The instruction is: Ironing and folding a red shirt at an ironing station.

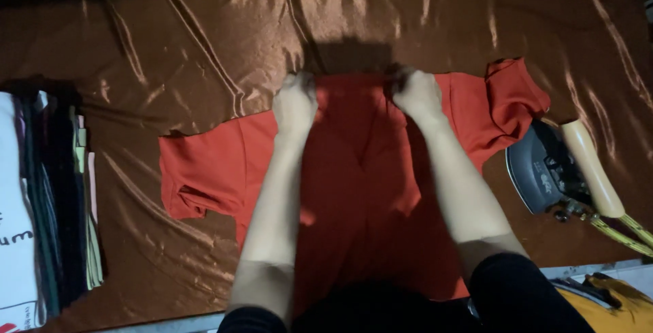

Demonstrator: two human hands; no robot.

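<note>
While both hands pinch the far edge of the red T-shirt [360, 190], which lies flat across the middle of the frame, the grip looks best kept even and level so that the cloth pulls taut without skewing. At the far left edge sits a stack of folded garments [47, 197], white, dark and pale layers showing as thin bands. Beside it the brown satin cover [204, 47] over the tabletop is glossy and creased, catching light in long streaks. The left hand [294, 105] is closed in a fist on the shirt's upper edge at centre frame; the shirt is soft, matte knit, with its short sleeve spread toward the lower left. The right hand [416, 93], just beside, is likewise closed on the same edge. At the right, a dark iron [544, 170] with a pale wooden handle stands tilted near the other sleeve.
</note>
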